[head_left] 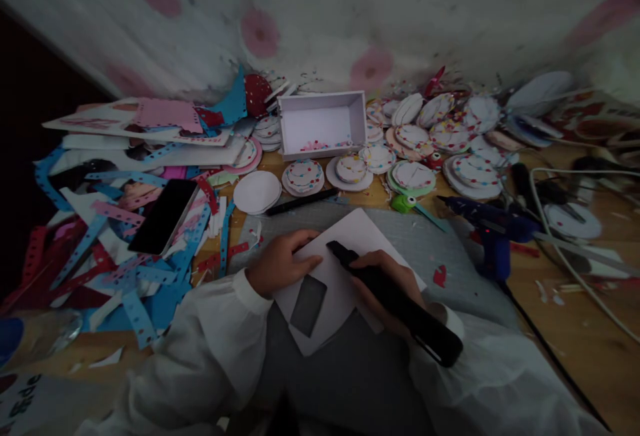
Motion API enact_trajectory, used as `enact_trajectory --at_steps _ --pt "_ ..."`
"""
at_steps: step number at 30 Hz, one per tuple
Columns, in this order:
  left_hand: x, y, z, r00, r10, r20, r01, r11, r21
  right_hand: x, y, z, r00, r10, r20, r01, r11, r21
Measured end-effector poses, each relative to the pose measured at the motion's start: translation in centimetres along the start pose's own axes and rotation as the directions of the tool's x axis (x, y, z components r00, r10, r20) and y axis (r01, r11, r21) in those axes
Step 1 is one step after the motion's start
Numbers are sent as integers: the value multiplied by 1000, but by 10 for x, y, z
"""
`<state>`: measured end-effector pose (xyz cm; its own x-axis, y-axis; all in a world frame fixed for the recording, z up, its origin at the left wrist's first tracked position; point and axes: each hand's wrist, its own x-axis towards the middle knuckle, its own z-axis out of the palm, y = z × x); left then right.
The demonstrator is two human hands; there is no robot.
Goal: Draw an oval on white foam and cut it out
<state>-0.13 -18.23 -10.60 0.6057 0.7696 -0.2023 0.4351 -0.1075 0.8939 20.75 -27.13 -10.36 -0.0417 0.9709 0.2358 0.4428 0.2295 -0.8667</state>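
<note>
Gripping a tool (pixel 417 313), the right hand (pixel 400 271) curls its fingers round it over the card (pixel 357 243); the left hand (pixel 281 263), thumb and forefinger parted, rests on the card's ten-o'clock edge. At twelve o'clock, a box (pixel 320 121) holds red and pink bits (pixel 316 145).

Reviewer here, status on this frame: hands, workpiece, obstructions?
Left hand on white sheet. Right hand gripping black tool, tip over sheet; contact unclear. Glue gun right, phone left, both off the sheet.

Free mat (pixel 420 249), then glue gun (pixel 495 223)
</note>
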Motion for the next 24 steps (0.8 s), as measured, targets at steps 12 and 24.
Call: enact_trajectory --at_steps 12,24 --pt "-2 -5 -32 983 -185 17 171 865 -472 -11 -2 -3 985 117 -127 -100 985 139" --pt "-3 -10 -32 965 -247 -84 179 861 -476 29 -11 -5 994 79 -71 -58 965 255"
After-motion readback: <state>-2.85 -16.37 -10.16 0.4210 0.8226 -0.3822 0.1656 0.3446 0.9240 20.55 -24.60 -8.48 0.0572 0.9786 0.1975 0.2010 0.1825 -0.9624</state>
